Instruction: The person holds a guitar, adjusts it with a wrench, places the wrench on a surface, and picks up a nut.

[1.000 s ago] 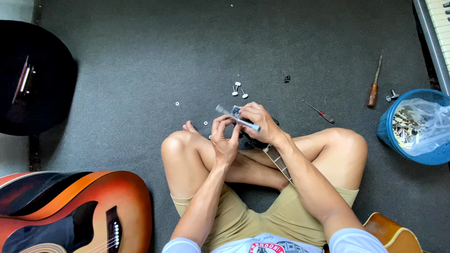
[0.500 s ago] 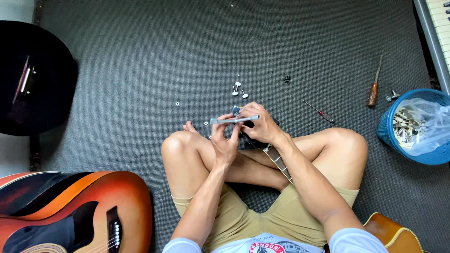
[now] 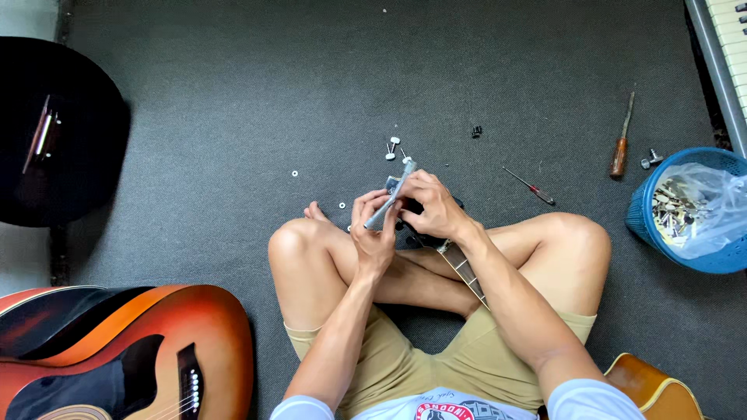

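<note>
I sit cross-legged on a dark grey carpet with a guitar neck [image 3: 464,269] lying across my lap. Both hands are raised over its headstock end. My left hand [image 3: 372,229] and my right hand [image 3: 429,204] together grip a thin grey metal strip [image 3: 389,197], which slants from lower left to upper right between the fingers. Small white tuning pegs [image 3: 392,147] lie on the carpet just beyond my hands, with tiny washers [image 3: 341,205] close to my left knee.
A sunburst acoustic guitar [image 3: 117,354] lies at the lower left and a black guitar body [image 3: 54,132] at the far left. On the right are a wooden-handled screwdriver [image 3: 621,148], a thin red-handled screwdriver [image 3: 531,187] and a blue basket [image 3: 685,208] lined with a plastic bag. A keyboard edge [image 3: 724,54] shows at the top right.
The metal strip has been turned in my hands, from slanting down to the right, through level, to slanting up to the right. My legs and the floor items have stayed put.
</note>
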